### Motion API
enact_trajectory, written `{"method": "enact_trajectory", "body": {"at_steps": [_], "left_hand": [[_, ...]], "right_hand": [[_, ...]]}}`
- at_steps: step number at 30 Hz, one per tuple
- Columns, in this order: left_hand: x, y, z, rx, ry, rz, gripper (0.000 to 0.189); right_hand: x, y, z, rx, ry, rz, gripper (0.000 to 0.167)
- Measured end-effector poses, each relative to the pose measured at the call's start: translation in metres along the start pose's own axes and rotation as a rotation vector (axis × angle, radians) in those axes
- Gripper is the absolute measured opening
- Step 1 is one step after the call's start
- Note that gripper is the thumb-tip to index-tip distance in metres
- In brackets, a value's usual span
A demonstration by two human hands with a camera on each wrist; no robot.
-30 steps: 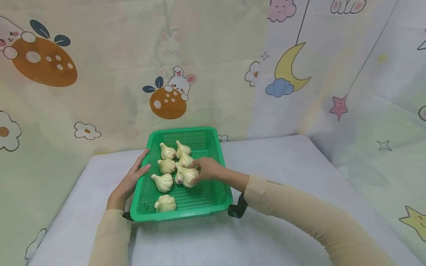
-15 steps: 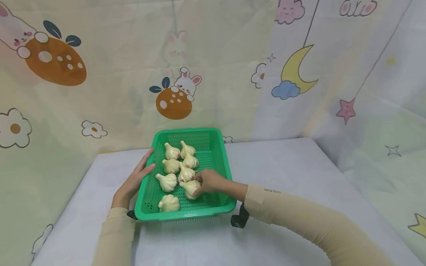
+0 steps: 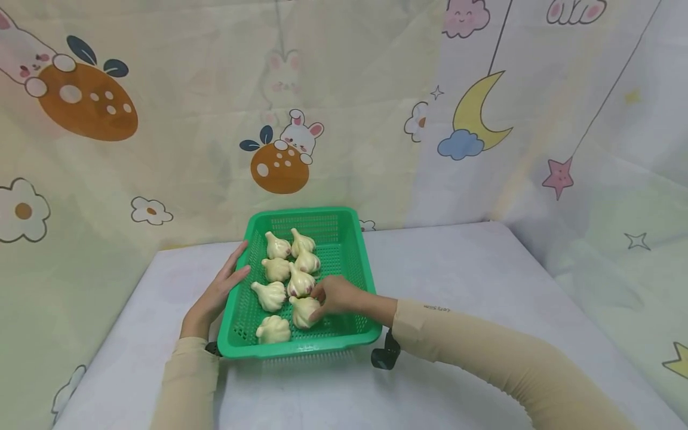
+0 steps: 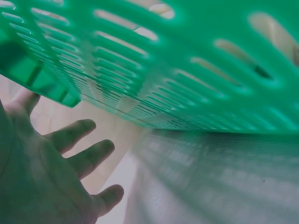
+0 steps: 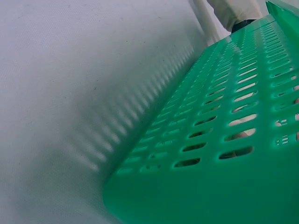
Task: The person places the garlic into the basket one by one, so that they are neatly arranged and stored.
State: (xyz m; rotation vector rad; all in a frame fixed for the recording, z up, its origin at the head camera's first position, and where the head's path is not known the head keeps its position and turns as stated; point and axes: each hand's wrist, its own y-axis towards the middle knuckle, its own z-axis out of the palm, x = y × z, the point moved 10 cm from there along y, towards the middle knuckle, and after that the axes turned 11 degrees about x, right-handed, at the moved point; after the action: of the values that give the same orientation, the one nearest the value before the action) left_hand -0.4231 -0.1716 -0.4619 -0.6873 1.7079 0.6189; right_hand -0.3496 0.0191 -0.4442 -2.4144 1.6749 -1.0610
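In the head view a green plastic basket (image 3: pixel 306 346) holds several pale garlic bulbs (image 3: pixel 271 296) in two rough columns. My right hand (image 3: pixel 343 297) reaches in over the right side and pinches a garlic bulb (image 3: pixel 302 312) at the near end of the right column. The hand partly hides that bulb. My left hand (image 3: pixel 211 297) rests on the basket's left rim, fingers extended. The left wrist view shows the left hand's spread fingers (image 4: pixel 91 158) below the rim, beside the slotted wall. From the right wrist only the basket's slotted side (image 5: pixel 219 116) shows; the right hand is out of that view.
A white-covered table (image 3: pixel 441 269) lies under the basket. Behind it hangs a cartoon-printed cloth (image 3: pixel 355 119), which the basket's far end nearly meets. A dark wrist camera (image 3: pixel 386 352) on the right wrist sits just outside the basket's near right corner.
My right hand has brought its garlic bulb nearer to me, from beside another bulb to the near end of the right column. The left hand stays on the rim. The head view shifted slightly.
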Motion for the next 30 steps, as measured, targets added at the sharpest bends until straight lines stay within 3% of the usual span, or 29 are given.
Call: {"method": "enact_trajectory", "body": {"at_steps": [22, 30], "left_hand": [[-0.0023, -0.0013, 0.0022, -0.01, -0.009, 0.003, 0.061], [-0.0017, -0.0006, 0.0019, -0.012, -0.001, 0.0, 0.061]], "right_hand": [[0.0036, 0.0004, 0.0044, 0.027, 0.074, -0.012, 0.048], [0.0065, -0.0003, 0.0039, 0.017, 0.041, -0.045, 0.042]]}}
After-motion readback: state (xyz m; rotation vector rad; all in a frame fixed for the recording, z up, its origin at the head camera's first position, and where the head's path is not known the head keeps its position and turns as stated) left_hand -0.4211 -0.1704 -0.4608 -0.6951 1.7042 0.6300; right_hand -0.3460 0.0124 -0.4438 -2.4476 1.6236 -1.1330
